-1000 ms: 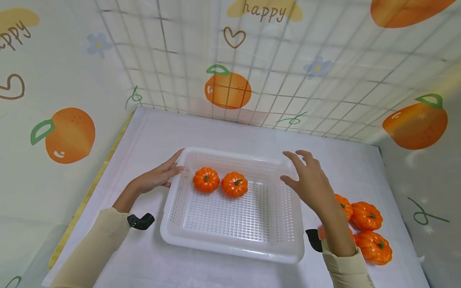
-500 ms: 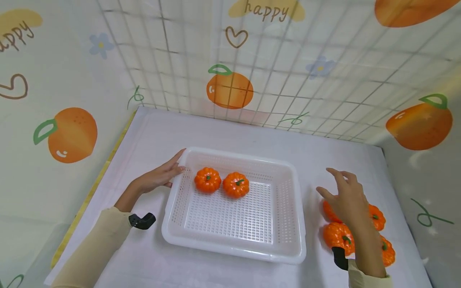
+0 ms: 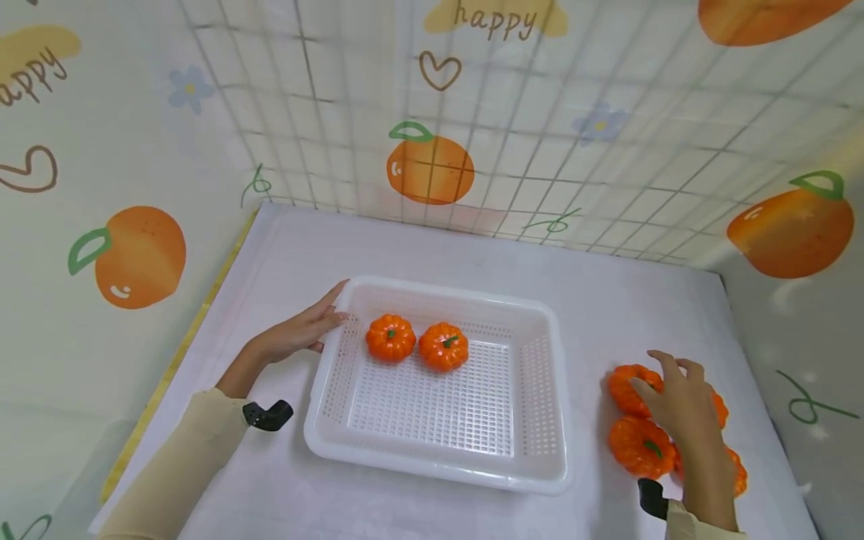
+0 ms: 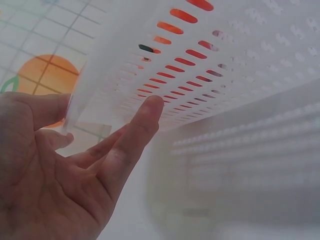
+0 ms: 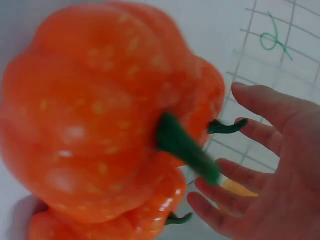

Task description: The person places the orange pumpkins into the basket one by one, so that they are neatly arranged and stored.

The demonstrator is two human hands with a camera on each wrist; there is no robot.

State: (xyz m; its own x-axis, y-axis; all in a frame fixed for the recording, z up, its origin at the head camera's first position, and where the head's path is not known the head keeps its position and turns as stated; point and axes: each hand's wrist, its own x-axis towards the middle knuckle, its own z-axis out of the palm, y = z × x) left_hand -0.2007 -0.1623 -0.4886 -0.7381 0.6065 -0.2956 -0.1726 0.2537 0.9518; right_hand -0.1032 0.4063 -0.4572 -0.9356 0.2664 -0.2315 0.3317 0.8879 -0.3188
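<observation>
Shifted toward four o'clock since half a second ago, my right hand [image 3: 682,409] hovers, fingers loosely spread and holding nothing, over the loose pumpkins [image 3: 637,448], between three and four o'clock from the white basket [image 3: 432,469], where two more pumpkins [image 3: 443,346] lie toward eleven. With my left hand [image 3: 293,337] I touch the basket's side at ten o'clock, fingers fairly straight. I judge this to be the reach for a pumpkin, and the next move calls for curling thumb and fingers round one.
</observation>
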